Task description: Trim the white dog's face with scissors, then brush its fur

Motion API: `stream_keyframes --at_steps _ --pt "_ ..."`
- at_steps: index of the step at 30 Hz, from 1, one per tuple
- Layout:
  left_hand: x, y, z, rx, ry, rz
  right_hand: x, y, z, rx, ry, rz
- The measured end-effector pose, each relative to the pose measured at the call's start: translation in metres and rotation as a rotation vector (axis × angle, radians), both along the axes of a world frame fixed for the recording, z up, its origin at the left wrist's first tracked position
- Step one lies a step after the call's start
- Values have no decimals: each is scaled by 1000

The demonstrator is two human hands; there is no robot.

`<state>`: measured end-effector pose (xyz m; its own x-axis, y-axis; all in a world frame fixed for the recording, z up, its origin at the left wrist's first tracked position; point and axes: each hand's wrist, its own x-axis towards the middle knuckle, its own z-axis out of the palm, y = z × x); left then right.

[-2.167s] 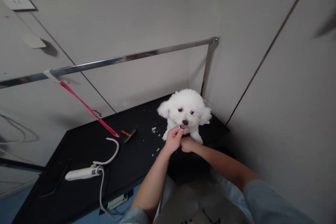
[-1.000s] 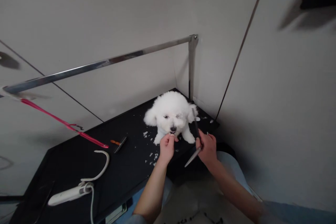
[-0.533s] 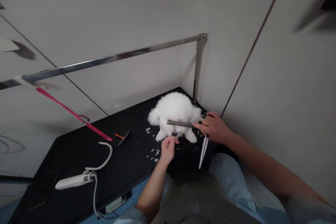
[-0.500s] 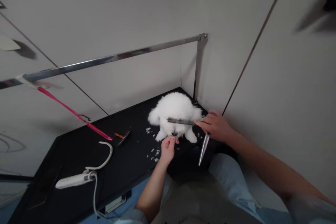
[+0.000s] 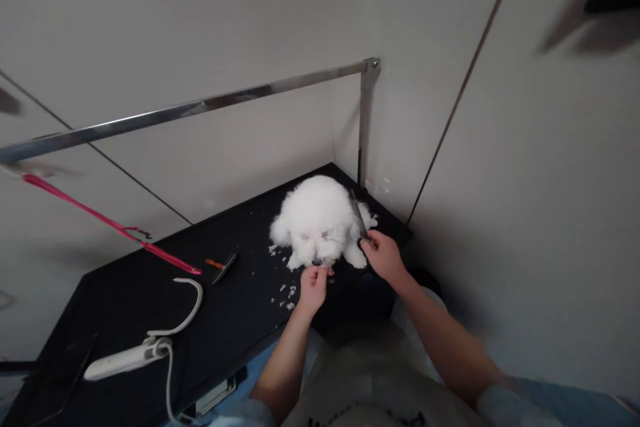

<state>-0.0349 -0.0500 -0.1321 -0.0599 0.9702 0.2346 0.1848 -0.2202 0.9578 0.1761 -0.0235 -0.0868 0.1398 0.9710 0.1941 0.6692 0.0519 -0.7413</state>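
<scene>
A fluffy white dog [image 5: 316, 210] lies on the black grooming table [image 5: 240, 307], facing me with its head low. My left hand [image 5: 313, 287] is closed in a pinch at its chin, just under the dark nose. On the other side, my right hand [image 5: 384, 255] is closed around a dark, slim grooming comb [image 5: 359, 215]. The comb points up and slightly left, along the fur at the right side of the dog's head. No scissors show in this hand now; they may be hidden by it.
A metal rail [image 5: 200, 107] spans above the table, with a pink strap [image 5: 110, 223] hanging from it. Left of the dog lie a slicker brush [image 5: 223, 269], a white curved band [image 5: 193, 307] and a corded white device [image 5: 123, 361]. Fur clippings [image 5: 287, 293] are scattered nearby.
My right hand has moved the comb from lying across the dog's face to upright beside its head. The scissors that hung from that hand no longer show. My left hand stays at the chin.
</scene>
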Motion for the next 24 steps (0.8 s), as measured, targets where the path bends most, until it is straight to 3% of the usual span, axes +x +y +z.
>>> stream_keyframes --at_steps 3,5,7,10,12,14,16,19,21,24 --pt "-6 -5 -9 -18 14 40 20 -12 -45 -212 36 -189" --pt "-9 -9 -11 -22 4 61 37 -23 -58 -288 60 -331" --pt "-9 -11 -10 -25 9 57 39 -35 -54 -200 148 -382" --pt "-5 -12 -10 -29 44 31 5 -46 -34 33 278 -183" --pt "-3 -12 -11 -19 45 41 -24 -47 -31 10 259 -51" --pt "-2 -13 -13 4 26 56 -38 -44 -41 -74 211 -80" --pt "-3 -13 -15 28 23 51 -32 -41 -61 -137 167 -171" --pt "-3 -14 -16 48 48 2 4 -36 -87 -173 185 -267" --pt "0 -14 -15 56 46 -20 28 -35 -89 -175 249 -365" --pt "6 -12 -13 50 37 -30 38 -36 -71 -150 285 -470"
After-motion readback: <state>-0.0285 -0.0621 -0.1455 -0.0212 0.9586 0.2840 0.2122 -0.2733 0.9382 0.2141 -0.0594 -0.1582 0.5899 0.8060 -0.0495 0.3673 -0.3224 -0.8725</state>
